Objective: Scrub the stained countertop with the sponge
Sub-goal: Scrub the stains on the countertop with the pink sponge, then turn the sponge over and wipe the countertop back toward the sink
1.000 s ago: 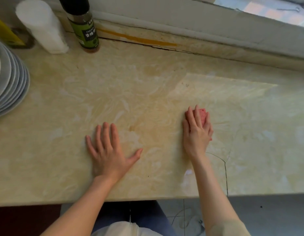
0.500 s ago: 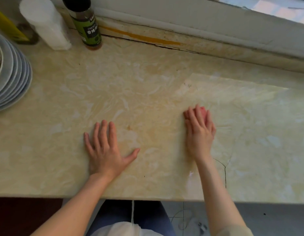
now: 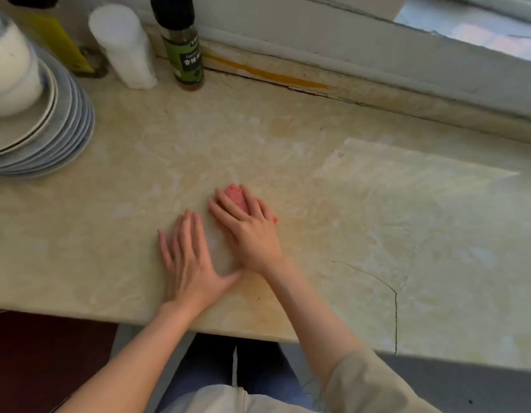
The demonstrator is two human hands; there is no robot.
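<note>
A pink sponge (image 3: 236, 195) lies on the beige marble-patterned countertop (image 3: 377, 219), mostly covered by my right hand (image 3: 246, 228). That hand presses down on the sponge with straight fingers pointing up and to the left. My left hand (image 3: 189, 260) rests flat on the countertop just to the left, fingers spread, its thumb near my right wrist. Yellowish staining shows around the hands and toward the counter's front edge.
A stack of plates (image 3: 49, 138) with a white bowl (image 3: 11, 70) on top stands at the far left. A white container (image 3: 124, 46) and a green-labelled spice bottle (image 3: 180, 43) stand at the back. A crack (image 3: 393, 296) runs through the counter at the right. A window ledge (image 3: 377, 61) borders the back.
My right hand has slid the sponge to the left, close to my left hand. The left hand stayed flat on the counter. The camera view shifted to the left.
</note>
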